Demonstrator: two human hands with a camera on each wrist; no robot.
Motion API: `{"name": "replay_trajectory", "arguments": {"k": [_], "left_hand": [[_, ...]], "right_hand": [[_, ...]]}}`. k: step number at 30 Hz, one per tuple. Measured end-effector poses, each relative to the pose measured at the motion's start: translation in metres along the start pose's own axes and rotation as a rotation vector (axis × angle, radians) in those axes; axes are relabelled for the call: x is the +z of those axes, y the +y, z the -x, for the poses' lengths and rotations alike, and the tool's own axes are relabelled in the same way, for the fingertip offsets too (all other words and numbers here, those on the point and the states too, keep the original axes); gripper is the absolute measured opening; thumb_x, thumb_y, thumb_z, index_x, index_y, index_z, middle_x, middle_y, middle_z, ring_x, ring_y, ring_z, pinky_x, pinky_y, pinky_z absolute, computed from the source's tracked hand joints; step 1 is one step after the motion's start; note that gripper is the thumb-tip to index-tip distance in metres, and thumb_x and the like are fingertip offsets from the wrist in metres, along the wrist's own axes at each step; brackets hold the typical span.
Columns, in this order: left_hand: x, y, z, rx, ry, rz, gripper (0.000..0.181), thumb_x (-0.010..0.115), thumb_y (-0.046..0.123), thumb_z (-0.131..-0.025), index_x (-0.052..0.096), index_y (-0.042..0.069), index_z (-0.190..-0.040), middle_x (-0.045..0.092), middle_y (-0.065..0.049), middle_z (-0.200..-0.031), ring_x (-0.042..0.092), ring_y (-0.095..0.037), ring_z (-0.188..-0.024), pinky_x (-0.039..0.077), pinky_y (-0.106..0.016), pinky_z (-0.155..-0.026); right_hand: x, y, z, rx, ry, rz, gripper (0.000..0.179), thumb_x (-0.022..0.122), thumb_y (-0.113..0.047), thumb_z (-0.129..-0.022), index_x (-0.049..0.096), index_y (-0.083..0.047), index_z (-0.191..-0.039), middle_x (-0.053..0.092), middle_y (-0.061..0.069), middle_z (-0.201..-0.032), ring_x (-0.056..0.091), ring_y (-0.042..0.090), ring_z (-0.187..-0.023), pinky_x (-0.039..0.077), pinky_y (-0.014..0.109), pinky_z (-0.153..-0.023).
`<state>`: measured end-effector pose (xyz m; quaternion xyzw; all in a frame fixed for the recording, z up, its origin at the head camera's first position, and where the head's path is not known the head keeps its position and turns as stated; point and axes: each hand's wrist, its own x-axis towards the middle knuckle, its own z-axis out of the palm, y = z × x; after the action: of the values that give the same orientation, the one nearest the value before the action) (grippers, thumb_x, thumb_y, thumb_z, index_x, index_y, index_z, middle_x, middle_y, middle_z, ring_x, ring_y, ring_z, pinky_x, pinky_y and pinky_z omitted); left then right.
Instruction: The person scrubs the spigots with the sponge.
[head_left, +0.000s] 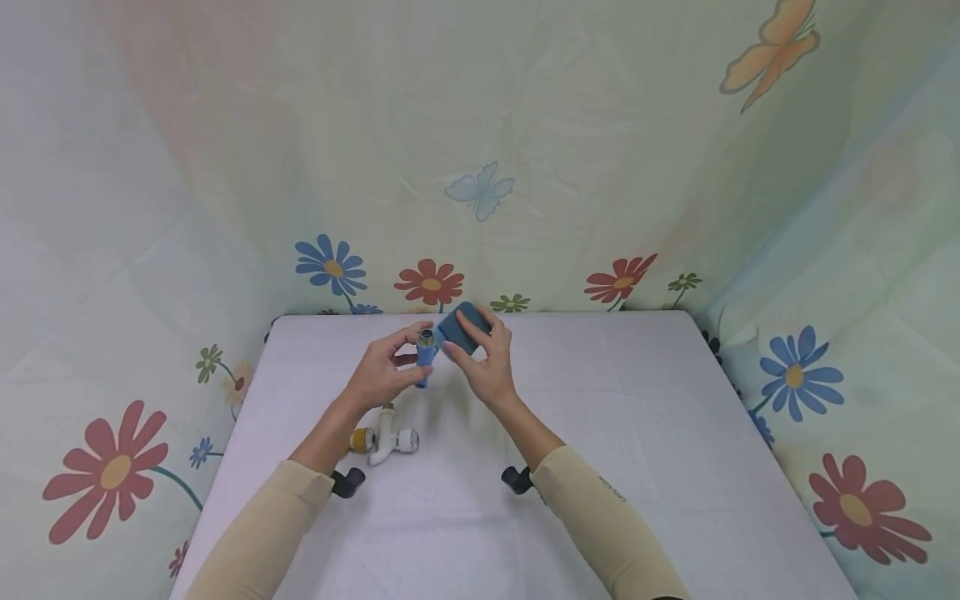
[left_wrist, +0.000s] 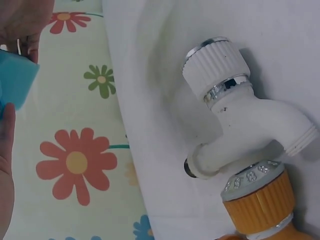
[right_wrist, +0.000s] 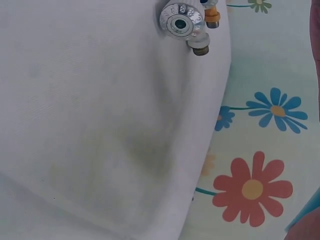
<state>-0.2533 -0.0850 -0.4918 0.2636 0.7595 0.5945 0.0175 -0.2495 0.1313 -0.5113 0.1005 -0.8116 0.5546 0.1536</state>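
Note:
Over the back part of the table, my left hand point(head_left: 381, 372) grips a blue tap point(head_left: 425, 353) whose threaded metal end points up. Right beside it, my right hand point(head_left: 489, 365) holds a dark blue sponge point(head_left: 467, 330) against or very near the tap; contact is hard to tell. In the left wrist view the sponge point(left_wrist: 20, 77) looks turquoise at the left edge, with the tap mostly out of frame. Below the left hand, a white tap point(head_left: 386, 435) lies on the table. An orange tap point(head_left: 363, 440) lies next to it, partly hidden by the left forearm.
The table point(head_left: 600, 467) has a white cloth. Its back edge meets a curtain point(head_left: 570, 167) printed with flowers and butterflies, which also hangs at both sides. Black bent pieces point(head_left: 349, 482) show beside both sleeves.

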Motion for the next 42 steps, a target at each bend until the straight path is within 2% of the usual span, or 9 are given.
{"name": "replay_trajectory", "arguments": {"k": [5,9,12,16,22,27,32,40,42], "left_hand": [[0.002,-0.001,-0.001,-0.050,0.027,0.045,0.028,0.064,0.005,-0.100,0.062,0.006,-0.128,0.049,-0.008,-0.160,0.054,-0.035,-0.142,0.056,-0.043,-0.106],[0.002,0.000,-0.002,-0.105,0.040,0.050,0.022,0.056,0.018,-0.108,0.057,0.008,-0.128,0.048,-0.007,-0.161,0.050,-0.036,-0.145,0.051,-0.048,-0.111],[0.002,0.000,-0.003,-0.100,0.030,0.057,0.030,0.056,0.020,-0.109,0.055,0.006,-0.136,0.049,-0.014,-0.154,0.050,-0.039,-0.144,0.049,-0.050,-0.113],[0.000,0.001,-0.004,-0.095,0.005,0.067,0.037,0.055,0.016,-0.109,0.052,0.005,-0.144,0.043,-0.017,-0.134,0.051,-0.041,-0.140,0.053,-0.043,-0.111],[-0.002,0.003,-0.003,-0.114,-0.012,0.047,0.046,0.059,0.020,-0.108,0.052,0.004,-0.150,0.043,-0.016,-0.132,0.049,-0.037,-0.141,0.052,-0.040,-0.110],[-0.006,0.000,-0.002,-0.124,0.061,-0.014,0.046,0.062,0.027,-0.106,0.056,0.009,-0.148,0.058,-0.014,-0.132,0.058,-0.031,-0.134,0.049,-0.051,-0.114],[-0.007,-0.002,-0.002,-0.180,0.141,0.017,0.043,0.062,0.034,-0.106,0.060,0.013,-0.144,0.071,-0.010,-0.127,0.066,-0.030,-0.126,0.048,-0.056,-0.114],[-0.008,-0.001,-0.007,-0.314,0.250,0.126,0.047,0.058,0.036,-0.108,0.057,0.008,-0.146,0.071,-0.012,-0.133,0.062,-0.029,-0.132,0.037,-0.056,-0.122],[-0.009,0.000,-0.007,-0.339,0.261,0.148,0.047,0.056,0.034,-0.109,0.055,0.006,-0.147,0.069,-0.014,-0.135,0.060,-0.030,-0.134,0.035,-0.056,-0.124]], "right_hand": [[0.000,0.001,0.001,0.001,0.013,0.016,0.058,0.079,-0.029,-0.093,0.059,-0.026,-0.148,0.032,0.010,-0.166,0.025,0.036,-0.147,0.039,0.063,-0.115],[-0.001,0.001,0.000,0.006,0.021,0.016,0.059,0.080,-0.030,-0.093,0.059,-0.027,-0.148,0.032,0.008,-0.166,0.024,0.035,-0.147,0.040,0.063,-0.114],[-0.002,0.000,0.000,0.007,0.027,0.007,0.059,0.080,-0.029,-0.093,0.060,-0.027,-0.148,0.032,0.008,-0.166,0.025,0.034,-0.147,0.040,0.062,-0.114],[-0.003,0.001,0.001,0.003,0.030,-0.003,0.058,0.079,-0.028,-0.093,0.061,-0.025,-0.147,0.032,0.008,-0.166,0.025,0.035,-0.146,0.040,0.062,-0.113],[-0.003,0.002,0.001,0.013,0.027,-0.015,0.058,0.079,-0.029,-0.093,0.061,-0.025,-0.147,0.032,0.008,-0.166,0.024,0.035,-0.146,0.040,0.062,-0.114],[-0.003,0.003,0.001,0.025,0.026,-0.001,0.057,0.079,-0.030,-0.093,0.061,-0.025,-0.147,0.032,0.009,-0.166,0.024,0.036,-0.147,0.040,0.063,-0.114],[-0.001,0.003,0.001,0.030,0.017,-0.003,0.060,0.076,-0.031,-0.094,0.057,-0.026,-0.151,0.034,0.013,-0.165,0.027,0.036,-0.148,0.040,0.064,-0.115],[0.002,0.002,0.003,0.009,-0.005,-0.086,0.072,0.072,-0.031,-0.097,0.039,-0.030,-0.161,0.037,0.008,-0.161,0.034,0.034,-0.147,0.039,0.063,-0.118],[0.001,-0.006,0.005,0.001,-0.024,-0.104,0.071,0.072,-0.025,-0.097,0.040,-0.023,-0.161,0.036,0.012,-0.162,0.033,0.037,-0.147,0.038,0.066,-0.118]]}}
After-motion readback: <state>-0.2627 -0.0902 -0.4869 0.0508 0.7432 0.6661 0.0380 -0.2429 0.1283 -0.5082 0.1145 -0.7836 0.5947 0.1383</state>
